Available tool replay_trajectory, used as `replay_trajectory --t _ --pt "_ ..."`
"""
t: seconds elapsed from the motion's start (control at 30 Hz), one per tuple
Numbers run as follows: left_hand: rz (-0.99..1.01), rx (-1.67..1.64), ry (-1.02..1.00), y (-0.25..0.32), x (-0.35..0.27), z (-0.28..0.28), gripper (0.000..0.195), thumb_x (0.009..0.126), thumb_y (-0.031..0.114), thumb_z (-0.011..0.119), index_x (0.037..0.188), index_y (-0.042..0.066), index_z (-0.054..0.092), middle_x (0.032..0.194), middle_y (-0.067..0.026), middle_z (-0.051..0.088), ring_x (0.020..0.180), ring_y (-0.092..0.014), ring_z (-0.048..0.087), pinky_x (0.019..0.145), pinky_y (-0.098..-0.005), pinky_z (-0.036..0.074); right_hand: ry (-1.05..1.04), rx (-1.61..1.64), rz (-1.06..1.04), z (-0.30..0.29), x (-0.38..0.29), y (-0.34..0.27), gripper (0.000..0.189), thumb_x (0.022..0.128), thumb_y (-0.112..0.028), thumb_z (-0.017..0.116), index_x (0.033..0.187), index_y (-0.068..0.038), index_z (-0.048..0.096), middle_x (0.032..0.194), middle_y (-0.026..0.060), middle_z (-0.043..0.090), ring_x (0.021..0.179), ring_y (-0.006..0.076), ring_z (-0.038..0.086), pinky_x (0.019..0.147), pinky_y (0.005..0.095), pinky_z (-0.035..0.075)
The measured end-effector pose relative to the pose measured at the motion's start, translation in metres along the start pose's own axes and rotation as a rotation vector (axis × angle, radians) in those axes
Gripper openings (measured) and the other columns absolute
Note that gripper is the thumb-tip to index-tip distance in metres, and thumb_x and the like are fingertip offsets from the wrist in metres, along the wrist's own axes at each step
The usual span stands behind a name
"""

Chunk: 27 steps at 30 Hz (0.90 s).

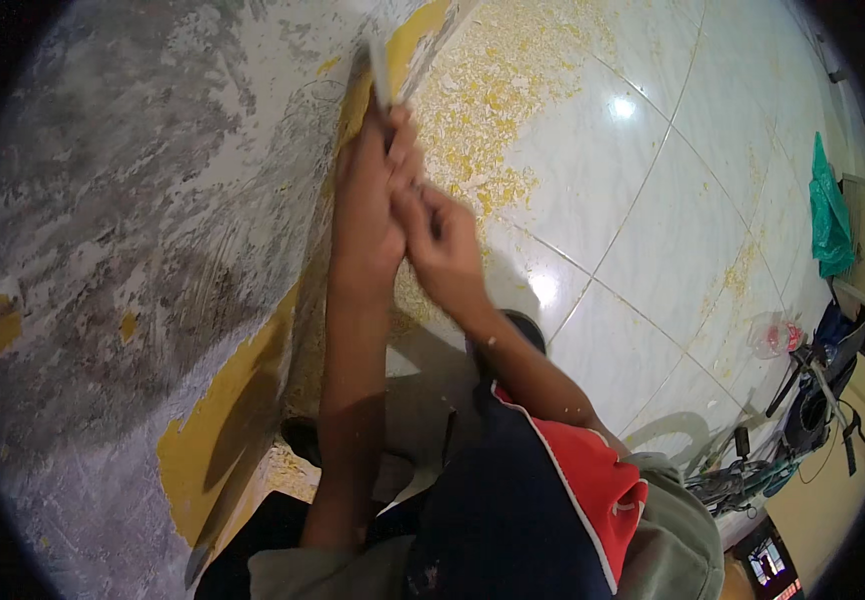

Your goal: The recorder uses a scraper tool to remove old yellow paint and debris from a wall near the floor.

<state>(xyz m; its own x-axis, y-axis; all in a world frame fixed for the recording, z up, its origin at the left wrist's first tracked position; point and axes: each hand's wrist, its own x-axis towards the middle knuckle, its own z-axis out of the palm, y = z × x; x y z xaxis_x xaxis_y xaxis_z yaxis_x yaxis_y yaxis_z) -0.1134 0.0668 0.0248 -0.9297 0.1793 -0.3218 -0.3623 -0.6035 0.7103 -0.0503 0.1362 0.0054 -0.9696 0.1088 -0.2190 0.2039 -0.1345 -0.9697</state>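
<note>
My left hand point(369, 202) grips a flat-bladed hand scraper point(379, 71), blurred by motion. Its pale blade points up the picture, against a strip of yellow paint point(350, 105) low on the wall. Close below the left hand's fingers, my right hand point(447, 236) is curled shut, seemingly around the lower end of the same tool. Both hands cover the handle, so its shape is hidden. The wall point(200, 187) is mostly grey and white where paint is off, with yellow patches point(234, 412) along its foot.
Yellow and white paint flakes point(492, 127) lie thick on the white tiled floor point(627, 240) along the wall. At the right are a green plastic bag point(831, 217), a clear plastic bottle point(774, 337) and part of a bicycle point(815, 397). A dark shoe point(524, 330) stands beneath my right forearm.
</note>
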Motion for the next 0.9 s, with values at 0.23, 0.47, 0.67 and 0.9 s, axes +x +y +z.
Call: replay_trajectory --t 0.23,0.47,0.67,0.9 --pt "0.041 -0.156 -0.066 -0.010 0.021 0.046 0.022 0.097 0.029 0.036 0.090 0.011 0.045 0.063 0.0073 0.034 0.049 -0.002 0.029 0.052 -0.0175 0.027 -0.053 -0.020 0.000 -0.045 0.026 -0.031 0.033 0.093 -0.026 0.051 0.077 0.001 0.057 0.061 -0.0068 0.045 0.058 0.0012 0.036 0.049 0.0197 0.027" --pt "-0.024 -0.355 0.062 -0.047 -0.047 -0.006 0.024 0.098 0.029 0.033 0.087 0.012 0.046 0.059 0.0065 0.033 0.045 -0.004 0.028 0.050 -0.0183 0.029 -0.190 -0.081 0.047 -0.050 -0.045 0.017 0.028 0.094 -0.026 0.049 0.083 -0.001 0.058 0.062 -0.0054 0.047 0.054 0.0016 0.038 0.047 0.0195 0.028" --pt "0.047 -0.357 0.041 -0.031 -0.065 -0.030 0.025 0.099 0.029 0.030 0.083 0.014 0.042 0.054 0.0080 0.030 0.041 -0.002 0.024 0.052 -0.0183 0.030 -0.248 0.130 0.115 -0.018 -0.062 0.020 0.022 0.092 -0.020 0.052 0.087 0.000 0.057 0.060 -0.0042 0.046 0.055 0.0022 0.038 0.048 0.0198 0.029" --pt "0.073 -0.426 0.042 -0.037 -0.062 -0.037 0.026 0.099 0.030 0.031 0.085 0.012 0.042 0.053 0.0064 0.033 0.038 -0.003 0.026 0.050 -0.0194 0.030 -0.245 0.000 0.066 -0.018 -0.060 0.028 0.021 0.091 -0.018 0.053 0.086 0.002 0.057 0.061 -0.0037 0.047 0.058 0.0025 0.038 0.050 0.0205 0.030"
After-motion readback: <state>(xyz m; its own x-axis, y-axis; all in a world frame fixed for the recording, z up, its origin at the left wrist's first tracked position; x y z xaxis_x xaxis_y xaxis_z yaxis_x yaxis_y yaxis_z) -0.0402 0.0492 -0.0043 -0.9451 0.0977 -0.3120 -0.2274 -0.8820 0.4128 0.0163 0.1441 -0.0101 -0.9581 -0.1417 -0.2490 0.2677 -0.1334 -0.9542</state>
